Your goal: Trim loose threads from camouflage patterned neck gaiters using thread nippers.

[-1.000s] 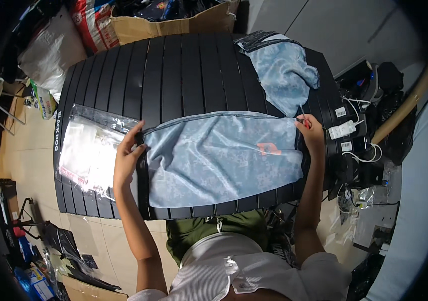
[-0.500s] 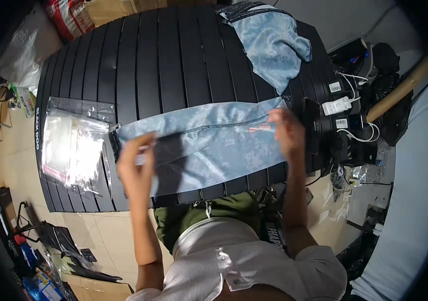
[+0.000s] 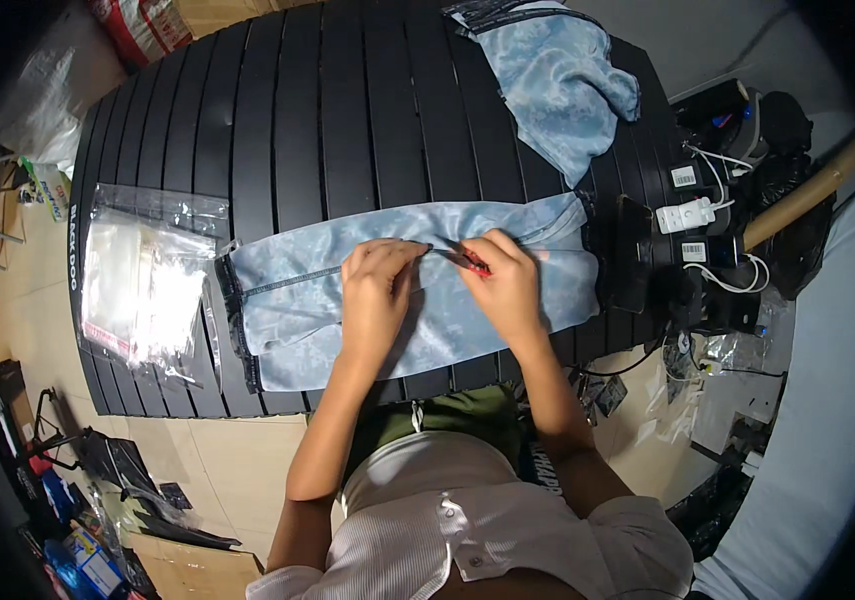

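A light-blue mottled cloth tube [image 3: 297, 345] with dark bands at both ends lies flat across the table, a dark seam running along its length. My left hand [image 3: 377, 285] is closed in a pinch on the seam near the cloth's middle. In my right hand [image 3: 507, 285] is a small cutting tool [image 3: 474, 263] with red handle parts and dark blades, seemingly thread snips. Its tip points left, close to my left fingertips. My fingers hide part of the tool, so whether it touches the seam I cannot tell.
Clear plastic bags [image 3: 142, 285] lie on the slatted black table [image 3: 297, 130] at the left. Another blue mottled garment [image 3: 557, 90] is bunched at the far right. A dark phone-like slab [image 3: 632, 255], a white power adapter [image 3: 685, 215] and cables crowd the right edge.
Both hands have moved inward from the cloth's two ends and met at the seam in its middle. The red-handled tool now shows in my right hand.
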Demonstrator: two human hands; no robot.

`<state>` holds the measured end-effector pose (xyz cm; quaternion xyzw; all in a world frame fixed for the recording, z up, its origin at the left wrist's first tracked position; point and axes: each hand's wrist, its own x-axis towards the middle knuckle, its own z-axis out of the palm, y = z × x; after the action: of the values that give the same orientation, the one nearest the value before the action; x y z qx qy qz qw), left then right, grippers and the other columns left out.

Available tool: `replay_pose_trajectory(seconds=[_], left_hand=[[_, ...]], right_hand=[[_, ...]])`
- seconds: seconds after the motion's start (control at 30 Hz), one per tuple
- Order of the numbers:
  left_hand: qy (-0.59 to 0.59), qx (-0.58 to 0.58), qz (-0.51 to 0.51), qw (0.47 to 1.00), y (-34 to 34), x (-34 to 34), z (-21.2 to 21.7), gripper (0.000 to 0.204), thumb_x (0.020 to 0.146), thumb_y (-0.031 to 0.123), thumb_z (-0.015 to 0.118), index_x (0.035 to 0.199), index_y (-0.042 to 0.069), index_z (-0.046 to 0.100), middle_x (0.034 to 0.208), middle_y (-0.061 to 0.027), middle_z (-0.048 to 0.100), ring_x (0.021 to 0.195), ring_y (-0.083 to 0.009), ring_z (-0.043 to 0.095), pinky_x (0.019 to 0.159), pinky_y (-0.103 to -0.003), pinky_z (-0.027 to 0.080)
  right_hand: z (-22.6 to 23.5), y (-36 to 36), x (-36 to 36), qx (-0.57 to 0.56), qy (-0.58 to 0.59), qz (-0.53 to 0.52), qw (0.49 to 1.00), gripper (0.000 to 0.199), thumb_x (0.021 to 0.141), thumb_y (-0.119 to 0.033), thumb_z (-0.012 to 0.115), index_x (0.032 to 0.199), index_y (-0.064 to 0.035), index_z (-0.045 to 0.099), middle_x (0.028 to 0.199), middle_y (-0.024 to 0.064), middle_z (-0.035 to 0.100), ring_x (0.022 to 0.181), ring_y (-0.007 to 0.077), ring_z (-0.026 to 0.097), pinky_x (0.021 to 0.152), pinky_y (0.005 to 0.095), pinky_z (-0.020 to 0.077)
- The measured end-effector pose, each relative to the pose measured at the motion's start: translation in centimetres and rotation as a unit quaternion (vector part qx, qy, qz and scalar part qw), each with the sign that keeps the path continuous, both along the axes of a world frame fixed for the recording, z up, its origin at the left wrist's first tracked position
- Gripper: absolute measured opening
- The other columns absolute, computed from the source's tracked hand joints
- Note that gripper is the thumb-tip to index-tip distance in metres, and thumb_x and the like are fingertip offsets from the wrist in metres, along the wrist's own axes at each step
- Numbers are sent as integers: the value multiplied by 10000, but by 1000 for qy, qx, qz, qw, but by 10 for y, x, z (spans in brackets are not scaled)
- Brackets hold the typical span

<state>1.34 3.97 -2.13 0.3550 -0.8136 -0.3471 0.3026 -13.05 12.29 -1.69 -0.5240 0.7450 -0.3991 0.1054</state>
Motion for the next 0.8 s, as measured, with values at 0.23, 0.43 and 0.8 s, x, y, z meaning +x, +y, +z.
replay_pose_trajectory(seconds=[0.23, 0.43, 0.8], left_hand=[[-2, -12, -8, 1000, -1, 1, -1, 182, 759, 15, 601, 918, 77, 664, 923, -48, 643, 934, -236, 547, 837, -326, 377], [-30, -41, -12, 999, 0, -9, 14, 146, 777, 74, 607, 912, 65, 661, 882, -52, 637, 931, -232, 542, 830, -345, 374], [29, -7, -102, 994, -1, -47, 12, 137, 743, 83, 641, 872, 80, 688, 831, -62, 640, 835, -242, 524, 758, -341, 413]], right_hand=[[22, 12, -31, -19, -195, -130, 972, 91, 779, -77, 649, 809, 6, 627, 652, -22, 513, 559, 35, 410, 509, 189, 346], [39, 51, -10, 22, -307, -18, 951, 56, 807, -83, 627, 819, -31, 644, 668, -60, 536, 554, -7, 376, 480, 168, 293], [4, 30, -41, -39, -167, -95, 981, 85, 751, 0, 653, 826, 14, 616, 759, 5, 594, 574, 30, 481, 507, 189, 379]])
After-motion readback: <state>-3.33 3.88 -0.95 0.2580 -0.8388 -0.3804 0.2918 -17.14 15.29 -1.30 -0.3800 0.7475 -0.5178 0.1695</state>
